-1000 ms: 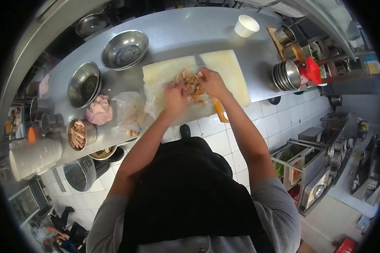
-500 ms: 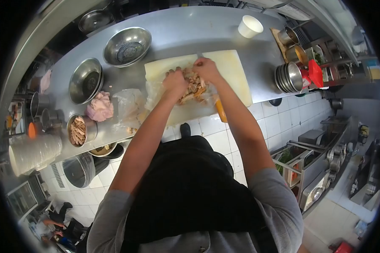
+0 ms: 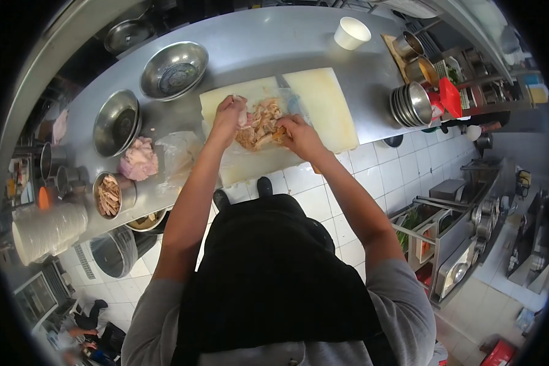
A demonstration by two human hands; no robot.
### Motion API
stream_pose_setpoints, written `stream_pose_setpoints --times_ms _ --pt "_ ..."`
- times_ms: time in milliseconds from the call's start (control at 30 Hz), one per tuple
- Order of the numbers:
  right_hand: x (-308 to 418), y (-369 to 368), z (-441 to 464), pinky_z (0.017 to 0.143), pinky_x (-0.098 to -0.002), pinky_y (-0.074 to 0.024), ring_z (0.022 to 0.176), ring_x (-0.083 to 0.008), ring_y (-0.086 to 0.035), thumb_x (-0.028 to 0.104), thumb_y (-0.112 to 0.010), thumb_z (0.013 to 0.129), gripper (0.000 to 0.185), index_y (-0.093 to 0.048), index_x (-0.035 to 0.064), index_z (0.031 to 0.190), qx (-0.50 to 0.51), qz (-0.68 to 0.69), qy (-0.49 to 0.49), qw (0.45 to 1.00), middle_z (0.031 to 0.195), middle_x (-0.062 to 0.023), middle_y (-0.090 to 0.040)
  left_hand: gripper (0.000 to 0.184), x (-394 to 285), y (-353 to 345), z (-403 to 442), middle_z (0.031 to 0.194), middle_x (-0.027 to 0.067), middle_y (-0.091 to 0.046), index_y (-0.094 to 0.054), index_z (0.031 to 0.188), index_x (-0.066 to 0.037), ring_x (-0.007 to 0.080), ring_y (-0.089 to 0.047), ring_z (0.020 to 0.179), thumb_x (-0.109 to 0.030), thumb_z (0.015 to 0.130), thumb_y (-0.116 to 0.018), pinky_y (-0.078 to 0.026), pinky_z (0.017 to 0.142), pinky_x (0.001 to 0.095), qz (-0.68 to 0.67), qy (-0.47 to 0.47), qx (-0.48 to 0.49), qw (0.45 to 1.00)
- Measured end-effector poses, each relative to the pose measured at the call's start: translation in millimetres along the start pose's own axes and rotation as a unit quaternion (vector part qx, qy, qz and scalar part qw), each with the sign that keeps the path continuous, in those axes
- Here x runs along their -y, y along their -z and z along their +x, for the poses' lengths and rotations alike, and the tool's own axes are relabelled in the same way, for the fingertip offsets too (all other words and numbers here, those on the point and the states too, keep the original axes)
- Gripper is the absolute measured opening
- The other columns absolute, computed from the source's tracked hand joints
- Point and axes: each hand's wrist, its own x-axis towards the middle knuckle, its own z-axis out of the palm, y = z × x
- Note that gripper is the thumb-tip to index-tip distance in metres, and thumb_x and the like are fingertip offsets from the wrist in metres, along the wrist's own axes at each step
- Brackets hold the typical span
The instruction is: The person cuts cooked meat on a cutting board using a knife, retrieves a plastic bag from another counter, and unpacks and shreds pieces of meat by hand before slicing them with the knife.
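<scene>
A heap of cooked meat pieces (image 3: 263, 125) lies on a clear plastic bag over the white cutting board (image 3: 332, 107). At the heap's left side my left hand (image 3: 227, 119) is closed on a pale pink piece of meat (image 3: 243, 114). My right hand (image 3: 301, 139) reaches into the heap's right side, fingers pinched on an orange-brown piece of meat (image 3: 279, 134). Beyond the heap, a knife blade (image 3: 280, 82) lies on the board. Something orange-yellow (image 3: 315, 169) shows only partly beside my right forearm, at the table's front edge.
Two steel bowls (image 3: 174, 70) (image 3: 116, 123) stand to the left. Nearer are raw pink meat (image 3: 139, 160), a crumpled plastic bag (image 3: 178, 154) and a pot of meat strips (image 3: 109, 196). A white tub (image 3: 352, 33) and stacked steel bowls (image 3: 410, 104) stand on the right.
My hands have moved apart: the left lifts a pink piece at the heap's left, and the right has come down toward me. More of the heap and the knife blade now show.
</scene>
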Motion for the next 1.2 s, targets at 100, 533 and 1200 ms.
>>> stream_pose_setpoints --times_ms 100,533,1200 --pt "-7 -14 -6 0.081 -0.0413 -0.0511 0.090 -0.0340 -0.061 0.003 -0.065 0.076 0.022 -0.062 0.0100 0.096 0.003 -0.050 0.058 0.997 0.113 -0.0121 -0.053 0.028 11 -4 -4 0.083 0.0121 -0.065 -0.057 0.103 -0.001 0.0236 -0.065 0.075 -0.017 0.081 -0.065 -0.052 0.067 0.0350 0.094 0.040 0.070 0.992" --pt "-28 43 2 0.059 -0.0247 -0.0454 0.074 -0.0112 -0.056 0.020 -0.062 0.088 0.019 -0.058 0.0046 0.098 0.023 0.587 -0.332 0.738 0.094 -0.0041 -0.065 0.041 51 -40 -50 0.110 0.0223 -0.059 -0.059 0.113 -0.002 0.0370 -0.062 0.097 -0.009 0.073 -0.063 -0.052 0.077 0.0465 0.622 -0.292 0.019 0.726" --pt "51 26 -21 0.048 -0.0190 -0.0362 0.059 -0.0048 -0.046 0.019 -0.069 0.079 0.022 -0.063 0.0080 0.096 0.222 0.399 -0.254 0.853 0.085 -0.0007 -0.054 0.019 45 168 -161 0.074 0.0179 -0.063 -0.060 0.089 0.005 0.0290 -0.063 0.072 -0.012 0.085 -0.055 -0.048 0.067 0.0381 0.466 -0.065 -0.027 0.882"
